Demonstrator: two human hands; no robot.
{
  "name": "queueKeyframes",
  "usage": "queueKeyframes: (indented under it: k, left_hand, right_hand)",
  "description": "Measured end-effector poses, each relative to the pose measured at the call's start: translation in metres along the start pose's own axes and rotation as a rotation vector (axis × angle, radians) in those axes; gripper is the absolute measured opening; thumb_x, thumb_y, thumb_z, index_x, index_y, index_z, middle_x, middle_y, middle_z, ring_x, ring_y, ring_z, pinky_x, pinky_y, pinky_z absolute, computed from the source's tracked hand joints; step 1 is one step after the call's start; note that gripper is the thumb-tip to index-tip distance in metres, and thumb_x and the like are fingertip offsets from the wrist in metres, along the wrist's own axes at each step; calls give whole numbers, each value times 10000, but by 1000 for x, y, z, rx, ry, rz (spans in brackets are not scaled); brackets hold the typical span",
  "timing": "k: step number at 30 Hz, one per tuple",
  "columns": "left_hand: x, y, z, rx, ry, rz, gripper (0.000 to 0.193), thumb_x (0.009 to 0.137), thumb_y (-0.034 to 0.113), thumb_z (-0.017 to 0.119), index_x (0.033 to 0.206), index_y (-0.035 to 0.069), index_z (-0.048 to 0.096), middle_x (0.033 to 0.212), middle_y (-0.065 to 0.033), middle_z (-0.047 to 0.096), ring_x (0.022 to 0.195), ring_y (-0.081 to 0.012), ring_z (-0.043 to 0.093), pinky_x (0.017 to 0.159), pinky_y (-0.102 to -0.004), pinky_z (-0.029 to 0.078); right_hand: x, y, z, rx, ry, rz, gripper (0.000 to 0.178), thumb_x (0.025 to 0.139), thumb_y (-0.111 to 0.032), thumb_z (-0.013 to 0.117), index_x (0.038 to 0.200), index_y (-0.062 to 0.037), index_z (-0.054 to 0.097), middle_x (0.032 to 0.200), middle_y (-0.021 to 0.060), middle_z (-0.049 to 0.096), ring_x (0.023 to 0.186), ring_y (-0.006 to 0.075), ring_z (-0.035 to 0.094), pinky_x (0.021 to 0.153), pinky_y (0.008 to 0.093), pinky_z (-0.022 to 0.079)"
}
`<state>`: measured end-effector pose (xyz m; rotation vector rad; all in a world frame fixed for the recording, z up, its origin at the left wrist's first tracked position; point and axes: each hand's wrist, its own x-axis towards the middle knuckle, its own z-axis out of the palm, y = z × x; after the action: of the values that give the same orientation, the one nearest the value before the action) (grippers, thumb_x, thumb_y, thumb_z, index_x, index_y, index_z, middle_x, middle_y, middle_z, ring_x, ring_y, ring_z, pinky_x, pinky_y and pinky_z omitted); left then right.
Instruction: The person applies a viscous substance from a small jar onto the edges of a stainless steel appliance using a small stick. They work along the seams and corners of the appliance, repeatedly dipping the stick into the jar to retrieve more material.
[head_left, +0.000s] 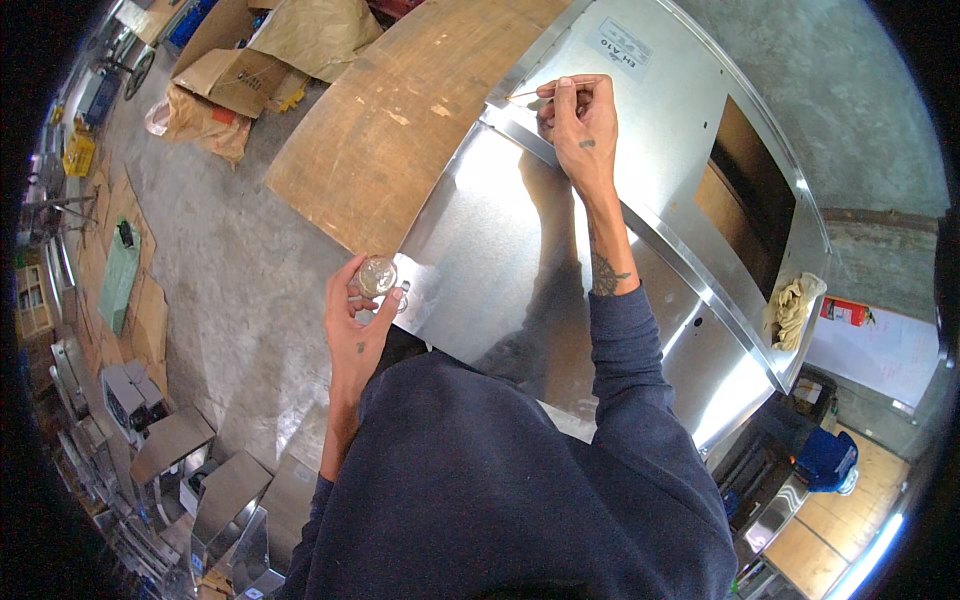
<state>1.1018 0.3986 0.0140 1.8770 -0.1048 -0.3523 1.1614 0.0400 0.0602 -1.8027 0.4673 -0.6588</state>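
Note:
My left hand (350, 318) grips a small round clear jar (377, 274) by its sides, close to the near left corner of a shiny sheet-metal housing (470, 235). Further off, my right hand (580, 125) pinches a thin stick-like tool (526, 94), perhaps a fine brush. Its tip points left, at the housing's far left edge near a raised seam; whether it touches the metal I cannot tell. A printed label (626, 47) is stuck on the panel beyond that hand. The jar's contents are too unclear to name.
Under the housing lies a wooden board (375, 135). A crumpled cloth (795, 310) rests at the housing's right end, beside a rectangular cutout (745, 185). Cardboard boxes (240, 80) stand on the floor at the far left, metal parts (175, 440) at the near left.

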Motion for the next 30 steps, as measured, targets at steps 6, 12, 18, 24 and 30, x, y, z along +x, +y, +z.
queueKeyframes:
  k: [6, 12, 18, 24, 30]
  left_hand:
    - [-1, 3, 1, 11, -3, -6, 618, 946, 121, 854, 1501, 26, 600, 1386, -106, 643, 1103, -166, 659, 837, -322, 574]
    - [-1, 3, 1, 23, -1, 11, 619, 946, 123, 857, 1499, 22, 599, 1380, -108, 643, 1091, -167, 666, 839, -328, 574]
    - [0, 5, 1, 14, -12, -11, 627, 942, 118, 862, 1501, 18, 596, 1375, -116, 638, 1095, -169, 666, 826, -325, 577]
    - [-1, 0, 1, 3, -6, -3, 620, 946, 126, 860, 1499, 21, 598, 1374, -118, 633, 1090, -172, 662, 823, -320, 580]
    - [-1, -1, 0, 23, -6, 8, 619, 946, 134, 861, 1499, 29, 601, 1380, -113, 629, 1089, -172, 649, 826, -320, 579]
  right_hand:
    - [1, 3, 1, -2, 11, -46, 229, 1161, -214, 564, 1149, 13, 533, 1010, 136, 757, 798, 126, 670, 676, 295, 563]
    - [-1, 0, 1, 1, 18, -29, 227, 1161, -216, 564, 1151, 10, 538, 1002, 130, 760, 783, 126, 672, 677, 295, 563]
    - [0, 3, 1, 10, 8, -10, 222, 1157, -212, 565, 1146, 8, 542, 998, 124, 763, 787, 125, 679, 675, 292, 562]
    - [0, 1, 1, 1, 24, -29, 200, 1154, -194, 568, 1137, 4, 539, 992, 120, 764, 784, 124, 676, 672, 293, 563]
    - [-1, -1, 2, 3, 38, -25, 193, 1154, -184, 563, 1130, 5, 537, 989, 122, 762, 782, 121, 672, 666, 293, 565]
